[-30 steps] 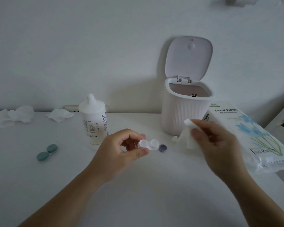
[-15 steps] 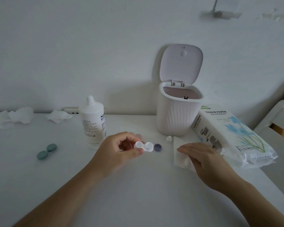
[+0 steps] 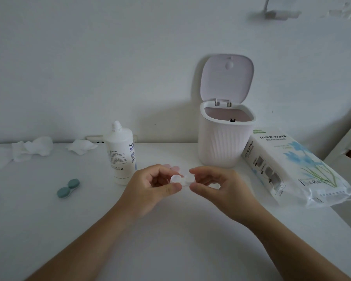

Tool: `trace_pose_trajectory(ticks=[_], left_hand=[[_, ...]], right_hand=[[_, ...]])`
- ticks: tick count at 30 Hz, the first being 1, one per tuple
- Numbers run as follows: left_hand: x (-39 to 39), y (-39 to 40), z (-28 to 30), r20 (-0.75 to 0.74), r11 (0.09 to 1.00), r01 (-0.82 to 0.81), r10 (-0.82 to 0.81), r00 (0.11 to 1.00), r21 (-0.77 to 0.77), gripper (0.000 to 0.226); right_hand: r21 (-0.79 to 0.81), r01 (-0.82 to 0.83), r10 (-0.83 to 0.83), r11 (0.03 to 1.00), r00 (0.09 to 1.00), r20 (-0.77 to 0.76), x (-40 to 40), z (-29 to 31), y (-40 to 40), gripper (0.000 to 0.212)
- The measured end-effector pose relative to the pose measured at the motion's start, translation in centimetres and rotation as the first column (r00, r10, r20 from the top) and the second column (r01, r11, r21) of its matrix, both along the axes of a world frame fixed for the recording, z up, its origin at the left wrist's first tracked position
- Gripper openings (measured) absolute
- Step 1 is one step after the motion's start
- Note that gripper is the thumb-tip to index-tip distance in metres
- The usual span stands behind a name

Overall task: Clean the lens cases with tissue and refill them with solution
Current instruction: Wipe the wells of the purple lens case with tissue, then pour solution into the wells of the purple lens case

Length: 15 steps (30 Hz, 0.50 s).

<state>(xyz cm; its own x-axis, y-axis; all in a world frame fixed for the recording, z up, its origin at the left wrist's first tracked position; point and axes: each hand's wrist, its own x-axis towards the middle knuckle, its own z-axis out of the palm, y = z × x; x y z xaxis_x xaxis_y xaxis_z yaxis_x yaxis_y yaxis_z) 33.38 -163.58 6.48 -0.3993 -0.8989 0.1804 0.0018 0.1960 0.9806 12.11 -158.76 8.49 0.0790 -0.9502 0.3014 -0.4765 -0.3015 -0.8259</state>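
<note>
Two bare forearms, no sleeves, rings or watch.

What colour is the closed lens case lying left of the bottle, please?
Teal green lens case, seen in the head view.

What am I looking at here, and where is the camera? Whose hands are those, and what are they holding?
No robot here: a person wears a camera on the head, looking down at a white table. The left hand and right hand each pinch one end of a clear lens case. On the table lie a green lens case, a solution bottle, crumpled tissues, an open-lidded bin and a tissue pack.
</note>
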Motion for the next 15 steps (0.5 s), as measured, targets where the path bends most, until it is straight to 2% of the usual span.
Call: trace_pose_trajectory(ticks=[3, 5, 7, 9, 12, 15], left_hand=[[0.1, 0.2, 0.1, -0.023, 1.0, -0.015, 0.015, 1.0, 0.001, 0.02], [0.3, 0.4, 0.2, 0.016, 0.999, -0.032, 0.033, 0.999, -0.039, 0.023], [0.9, 0.5, 0.3, 0.1, 0.987, -0.036, 0.052, 0.994, -0.156, 0.025], [1.8, 0.6, 0.6, 0.128, 0.954, -0.098, 0.139, 0.982, -0.283, 0.025], [3.8, 0.3, 0.9, 0.046, 0.837, -0.333, 0.39, 0.92, -0.433, 0.024], [6.1, -0.4, 1.2, -0.081, 0.626, -0.556, 0.621, 0.779, -0.546, 0.016]], right_hand=[[0.011, -0.047, 0.046, 0.999, 0.997, 0.058, 0.6, -0.4, -0.4, 0.021], [0.043, -0.067, 0.065, 0.997, 0.996, 0.065, 0.8, -0.6, -0.7, 0.016], [0.069, -0.076, 0.071, 0.995, 0.996, 0.06, 0.7, -0.5, -1.2, 0.016], [0.093, -0.088, 0.081, 0.992, 0.994, 0.078, 0.4, -0.3, -1.8, 0.016], [0.15, -0.111, 0.095, 0.983, 0.989, 0.111, 0.1, 0.1, -2.9, 0.018], [0.171, -0.095, 0.077, 0.981, 0.991, 0.107, 0.2, 0.0, -4.1, 0.021]])
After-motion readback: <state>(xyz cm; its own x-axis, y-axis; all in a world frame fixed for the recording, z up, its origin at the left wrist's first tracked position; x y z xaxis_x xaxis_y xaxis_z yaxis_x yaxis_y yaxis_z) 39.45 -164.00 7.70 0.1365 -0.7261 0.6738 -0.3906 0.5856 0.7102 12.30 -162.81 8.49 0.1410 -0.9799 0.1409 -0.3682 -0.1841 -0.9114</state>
